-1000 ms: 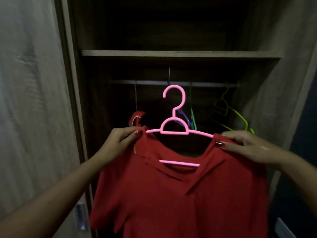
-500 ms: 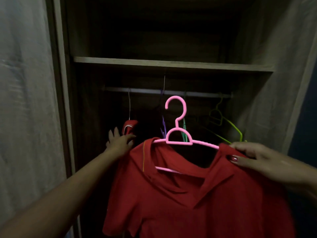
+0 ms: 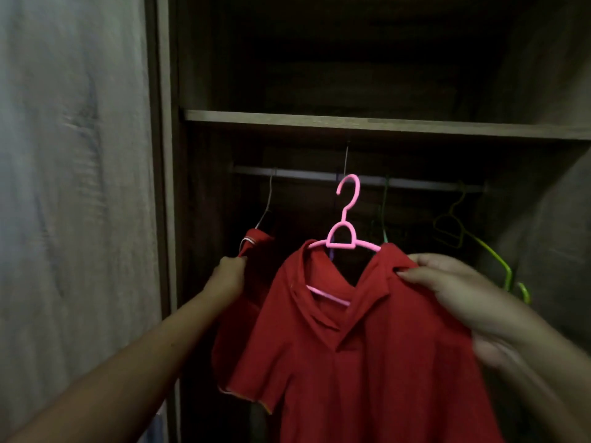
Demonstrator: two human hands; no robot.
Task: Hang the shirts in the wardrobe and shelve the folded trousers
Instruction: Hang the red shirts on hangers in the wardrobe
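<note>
Inside the open wardrobe (image 3: 166,219), front and centre, a red polo shirt (image 3: 367,353) sits on a pink hanger (image 3: 347,231), held up just below the rail (image 3: 287,172). The pink hook's top overlaps the rail in view; cannot tell if it is over the rail or only in front of it. Right grip (image 3: 447,292) pinches the shirt's right shoulder by the collar, thumb on top of the fabric, the other fingers behind it. Left grip (image 3: 228,273) is curled round the edge of a second red shirt (image 3: 259,241), just under its collar. That shirt hangs at the left end of the rail on a thin wire hanger (image 3: 270,199) and is partly behind the polo's left sleeve, touching or nearly so. A wooden shelf (image 3: 351,122) runs above the rail; the space over it is too dark to read. Green hangers (image 3: 454,228) hang at the right end of the rail, tilted, well apart from the pink one. A pale wood-grain door panel (image 3: 80,187) fills the left side.
</note>
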